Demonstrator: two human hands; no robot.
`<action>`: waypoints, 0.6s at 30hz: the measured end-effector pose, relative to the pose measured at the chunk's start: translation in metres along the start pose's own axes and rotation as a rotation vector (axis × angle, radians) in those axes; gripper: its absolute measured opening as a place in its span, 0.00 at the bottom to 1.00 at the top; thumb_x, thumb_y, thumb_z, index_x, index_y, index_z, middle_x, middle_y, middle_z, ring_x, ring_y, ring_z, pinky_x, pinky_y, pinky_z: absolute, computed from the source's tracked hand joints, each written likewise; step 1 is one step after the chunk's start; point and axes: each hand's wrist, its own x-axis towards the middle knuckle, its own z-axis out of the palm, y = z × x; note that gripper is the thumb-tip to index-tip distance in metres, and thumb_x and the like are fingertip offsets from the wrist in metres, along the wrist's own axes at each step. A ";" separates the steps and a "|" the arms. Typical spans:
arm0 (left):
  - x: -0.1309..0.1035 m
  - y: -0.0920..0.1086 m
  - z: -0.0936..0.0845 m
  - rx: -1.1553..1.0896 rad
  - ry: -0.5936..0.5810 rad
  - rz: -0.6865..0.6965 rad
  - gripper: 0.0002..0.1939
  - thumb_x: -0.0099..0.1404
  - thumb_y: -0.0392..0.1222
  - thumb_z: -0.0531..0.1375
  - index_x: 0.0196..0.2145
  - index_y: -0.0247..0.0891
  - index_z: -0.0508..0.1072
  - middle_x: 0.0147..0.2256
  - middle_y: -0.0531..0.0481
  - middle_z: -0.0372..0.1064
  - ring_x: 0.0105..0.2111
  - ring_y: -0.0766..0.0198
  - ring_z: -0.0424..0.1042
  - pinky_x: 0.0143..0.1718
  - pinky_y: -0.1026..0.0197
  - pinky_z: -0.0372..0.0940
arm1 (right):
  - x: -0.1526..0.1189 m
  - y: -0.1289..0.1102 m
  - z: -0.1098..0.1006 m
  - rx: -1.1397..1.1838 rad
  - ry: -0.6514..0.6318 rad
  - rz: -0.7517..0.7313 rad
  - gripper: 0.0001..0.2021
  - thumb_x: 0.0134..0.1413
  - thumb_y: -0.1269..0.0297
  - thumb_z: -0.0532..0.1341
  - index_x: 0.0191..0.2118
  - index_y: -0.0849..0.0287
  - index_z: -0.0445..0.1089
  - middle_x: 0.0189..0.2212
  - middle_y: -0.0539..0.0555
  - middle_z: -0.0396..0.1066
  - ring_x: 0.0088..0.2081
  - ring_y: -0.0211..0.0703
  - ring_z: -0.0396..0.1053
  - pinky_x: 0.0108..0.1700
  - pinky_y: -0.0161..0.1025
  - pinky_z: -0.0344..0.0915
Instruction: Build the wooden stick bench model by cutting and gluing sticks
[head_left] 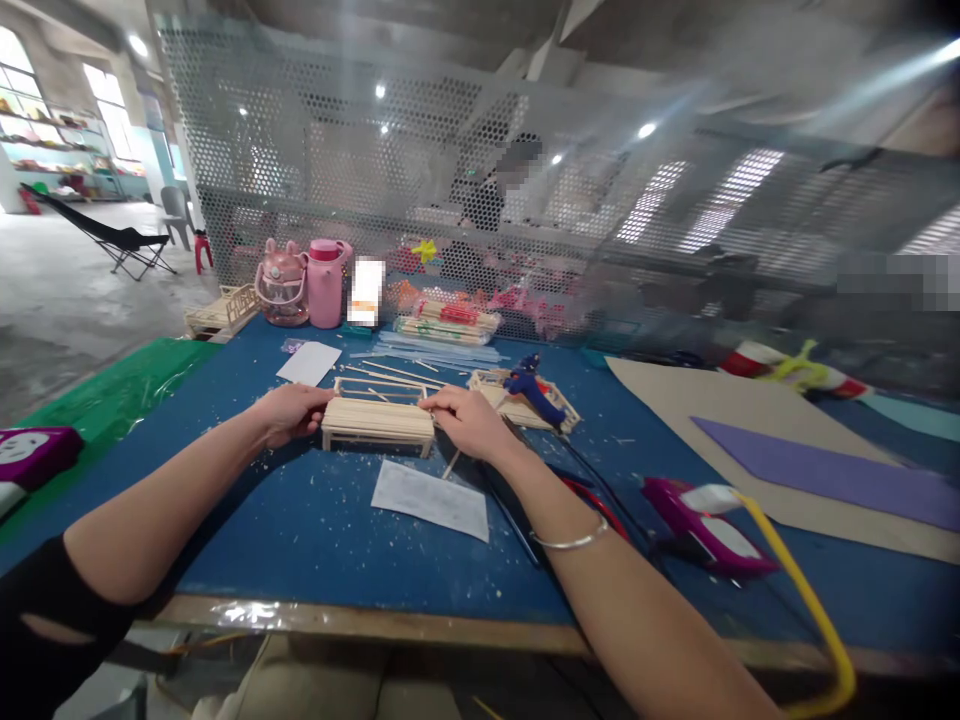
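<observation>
A small bench made of pale wooden sticks [379, 422] stands on the blue tabletop, its slatted seat facing me and its back frame behind. At its left end, my left hand [294, 412] is closed on the frame, thumb and fingers pinching it. My right hand [466, 418] grips the other end, with fingertips on the upper right corner. Just right of that hand lies a blue glue gun [538, 395], resting on another stick-built piece [495, 388]. A white paper sheet [430, 500] lies in front of the bench, and a loose stick [451, 464] touches its top edge.
Behind the bench are loose sticks [394, 375], clear glue sticks [439, 348] and bagged sticks [450, 322]. Pink bottles [325, 285] stand at the back by a perforated metal screen [337, 130]. A purple power strip [709, 528] with a yellow cable sits at right. Beyond the screen is a person [487, 200].
</observation>
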 end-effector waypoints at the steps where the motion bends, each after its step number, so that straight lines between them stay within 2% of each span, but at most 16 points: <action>1: -0.001 0.000 0.000 0.001 -0.002 0.001 0.11 0.51 0.42 0.63 0.22 0.30 0.68 0.12 0.59 0.55 0.12 0.79 0.52 0.12 0.76 0.51 | 0.000 0.000 0.000 0.050 -0.010 0.066 0.15 0.48 0.75 0.52 0.35 0.61 0.75 0.34 0.56 0.74 0.37 0.42 0.69 0.43 0.38 0.62; 4: -0.002 0.001 0.001 0.002 -0.009 0.009 0.09 0.55 0.41 0.61 0.24 0.30 0.69 0.12 0.59 0.55 0.12 0.79 0.53 0.13 0.77 0.52 | -0.002 -0.002 0.003 0.293 -0.031 0.308 0.15 0.46 0.73 0.51 0.34 0.61 0.75 0.25 0.52 0.73 0.28 0.39 0.68 0.33 0.36 0.63; 7: -0.005 -0.001 0.000 0.010 -0.016 0.020 0.08 0.55 0.40 0.61 0.28 0.31 0.70 0.13 0.59 0.55 0.12 0.79 0.53 0.12 0.77 0.50 | -0.004 -0.007 0.006 0.615 0.000 0.494 0.11 0.44 0.71 0.54 0.31 0.63 0.74 0.16 0.48 0.67 0.19 0.34 0.62 0.21 0.32 0.57; 12: -0.014 -0.006 -0.002 0.048 -0.009 0.126 0.14 0.52 0.45 0.63 0.33 0.31 0.70 0.12 0.59 0.57 0.12 0.77 0.54 0.12 0.75 0.49 | -0.007 -0.011 0.010 0.964 0.045 0.545 0.03 0.39 0.73 0.59 0.25 0.60 0.66 0.13 0.45 0.64 0.16 0.31 0.61 0.17 0.27 0.56; 15: -0.019 -0.008 -0.001 0.087 -0.001 0.186 0.19 0.49 0.49 0.64 0.34 0.32 0.69 0.13 0.59 0.58 0.13 0.76 0.55 0.14 0.74 0.51 | -0.010 -0.011 0.007 1.050 0.042 0.575 0.07 0.40 0.74 0.60 0.24 0.59 0.59 0.13 0.45 0.65 0.16 0.32 0.63 0.16 0.26 0.59; 18: -0.022 -0.010 0.001 0.121 0.011 0.218 0.22 0.48 0.53 0.64 0.34 0.33 0.68 0.14 0.61 0.57 0.13 0.76 0.55 0.15 0.73 0.51 | -0.015 -0.012 0.000 1.111 -0.032 0.636 0.06 0.42 0.76 0.59 0.25 0.60 0.61 0.15 0.47 0.67 0.18 0.31 0.65 0.19 0.27 0.63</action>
